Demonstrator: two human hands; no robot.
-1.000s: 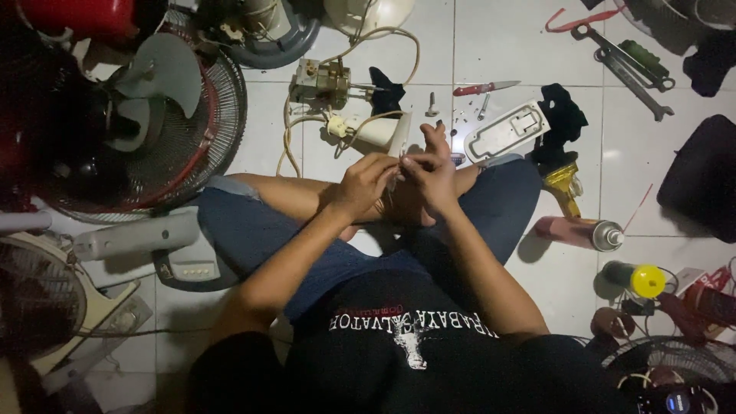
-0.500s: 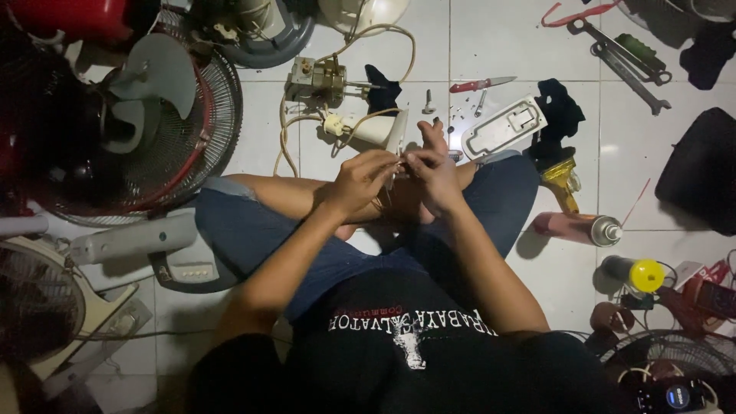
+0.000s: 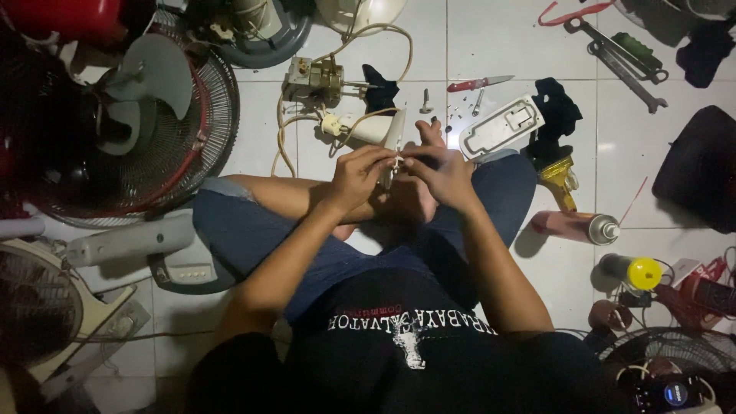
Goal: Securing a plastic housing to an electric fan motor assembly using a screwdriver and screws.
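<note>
Fingertips of our left hand (image 3: pixel 360 175) and right hand (image 3: pixel 443 175) pinch a small white part (image 3: pixel 396 161) so narrowly it could slip among the screws (image 3: pixel 458 115).

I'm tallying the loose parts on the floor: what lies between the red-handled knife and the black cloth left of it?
In the head view, a single upright bolt stands on bare white tile between the black cloth and the red-handled knife.

Fan-repair floor: dismantled fans (image 3: pixel 146 130), wrenches (image 3: pixel 621 57)

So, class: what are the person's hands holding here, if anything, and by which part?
Both the left hand and right hand pinch a small cream-white part at its lower end; its exact kind cannot be told.
</note>
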